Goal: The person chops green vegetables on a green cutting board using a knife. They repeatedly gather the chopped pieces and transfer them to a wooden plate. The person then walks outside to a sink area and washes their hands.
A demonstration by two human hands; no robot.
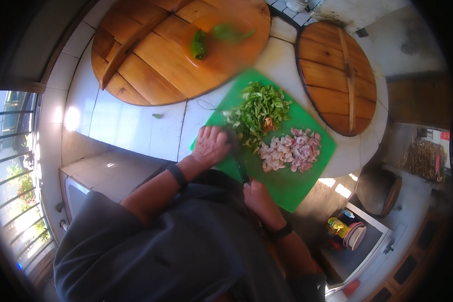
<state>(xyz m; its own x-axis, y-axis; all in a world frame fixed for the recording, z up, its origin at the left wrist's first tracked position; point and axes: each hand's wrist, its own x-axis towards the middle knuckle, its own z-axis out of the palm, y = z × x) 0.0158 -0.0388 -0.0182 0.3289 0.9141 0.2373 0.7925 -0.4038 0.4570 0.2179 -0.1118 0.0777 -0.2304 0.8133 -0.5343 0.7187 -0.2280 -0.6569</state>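
A green cutting board (290, 192) lies before me on the white tiled counter. My right hand (257, 193) grips the handle of a knife (241, 166), whose dark blade points away from me over the board. My left hand (210, 145), its fingers curled, rests at the board's left edge beside the blade; what lies under the fingers is hidden. Sliced green peppers (264, 104) form a pile on the board's far part, with a small orange-red piece in it. Nearer the right corner is a heap of diced pale pink meat (290, 151).
Beyond the board, a large round wooden lid (151, 75) bears an orange translucent plate (211, 62) with whole green peppers (199, 45). Another wooden lid (324, 75) is at the right. A green scrap (157, 116) lies on the tiles. Below right stands a dark pot (375, 192).
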